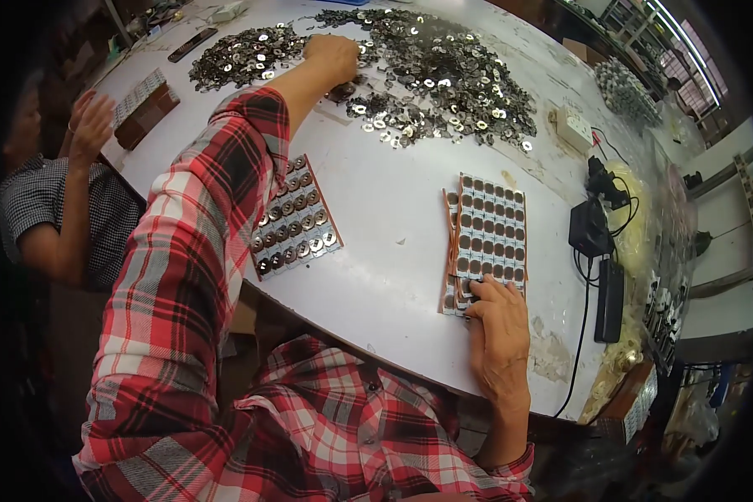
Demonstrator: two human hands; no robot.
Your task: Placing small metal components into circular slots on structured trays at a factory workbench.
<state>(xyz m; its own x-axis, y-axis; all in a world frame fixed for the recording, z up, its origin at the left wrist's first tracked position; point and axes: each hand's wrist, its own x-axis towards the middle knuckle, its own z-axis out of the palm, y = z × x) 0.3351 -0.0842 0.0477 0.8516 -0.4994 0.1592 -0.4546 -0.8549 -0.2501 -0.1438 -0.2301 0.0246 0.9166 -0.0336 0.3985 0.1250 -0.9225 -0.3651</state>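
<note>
My left hand reaches far across the table into loose metal pieces, its back toward me and its fingertips hidden. Around it lie heaps of small shiny discs or rings, one heap to its left and a larger heap to its right. My right hand rests with bent, parted fingers on the near end of stacked panels, which carry rows of dark round spots. Under my left forearm sits another panel, partly covered by the sleeve, with shiny round pieces in its rows.
A person with raised hands sits at the left, near a small brown box. At the right edge are a white power strip, a black adapter with cables, and clear plastic bags. A dark phone-like object lies far left.
</note>
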